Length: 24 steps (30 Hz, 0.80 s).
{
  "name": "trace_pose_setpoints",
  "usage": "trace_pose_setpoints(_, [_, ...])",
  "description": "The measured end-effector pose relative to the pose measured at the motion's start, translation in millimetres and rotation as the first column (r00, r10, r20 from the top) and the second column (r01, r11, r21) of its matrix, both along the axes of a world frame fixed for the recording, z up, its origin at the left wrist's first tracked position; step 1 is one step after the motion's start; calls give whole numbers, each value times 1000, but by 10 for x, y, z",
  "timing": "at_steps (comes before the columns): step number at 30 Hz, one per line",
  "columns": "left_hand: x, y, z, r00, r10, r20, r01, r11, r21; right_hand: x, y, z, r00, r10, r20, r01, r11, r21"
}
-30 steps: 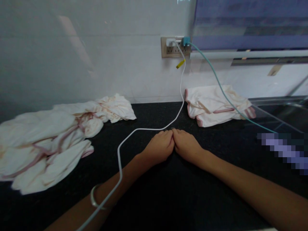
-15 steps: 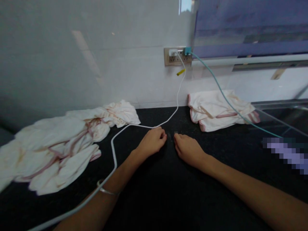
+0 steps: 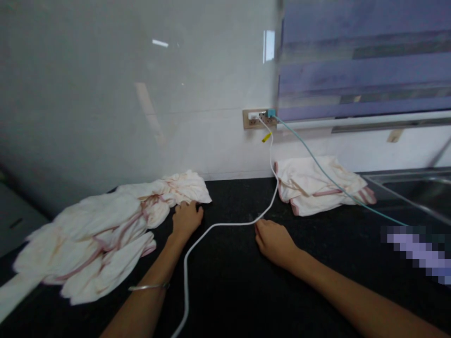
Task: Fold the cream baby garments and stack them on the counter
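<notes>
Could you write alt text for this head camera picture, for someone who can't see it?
A person's left hand touches a loose pile of white cloths on a black counter, while the right hand rests flat beside a white cable running from a wall socket. A folded cloth lies by the wall.

The table (image 3: 229,291) you worked at was dark speckled stone with a dull sheen. Your left hand (image 3: 185,219) touched soft, crumpled cream cloth (image 3: 105,234) with pink trim. The folded cloth (image 3: 317,185) looked the same. The white cable (image 3: 197,244) was smooth plastic, the wall (image 3: 141,117) glossy, your bracelet (image 3: 150,286) shiny metal.
</notes>
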State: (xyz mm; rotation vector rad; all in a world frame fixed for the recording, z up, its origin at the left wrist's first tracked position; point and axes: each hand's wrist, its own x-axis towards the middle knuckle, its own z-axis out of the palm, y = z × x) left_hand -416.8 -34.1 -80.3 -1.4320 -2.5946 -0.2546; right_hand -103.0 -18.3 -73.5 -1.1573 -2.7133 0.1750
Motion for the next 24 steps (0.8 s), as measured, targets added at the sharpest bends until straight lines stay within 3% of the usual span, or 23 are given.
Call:
trace_pose_setpoints(4, [-16, 77, -50, 1000, -7, 27, 5, 998, 69, 4, -5, 6, 1000, -8, 2, 8, 1000, 3])
trace_pose_setpoints(8, [-134, 160, -141, 998, -52, -46, 60, 981, 187, 10, -8, 8, 1000, -19, 0, 19, 1000, -2])
trace_pose_setpoints(13, [-174, 193, -202, 979, -200, 49, 196, 977, 81, 9, -8, 6, 1000, -20, -1, 20, 1000, -5])
trace_pose_setpoints(19, [-64, 157, -85, 984, -176, 30, 173, 982, 79, 7, -7, 17, 1000, -18, -1, 18, 1000, -1])
trace_pose_setpoints(24, [-32, 188, -71, 986, -163, -27, 163, 987, -2, 8, -4, 20, 1000, -20, -4, 20, 1000, -10])
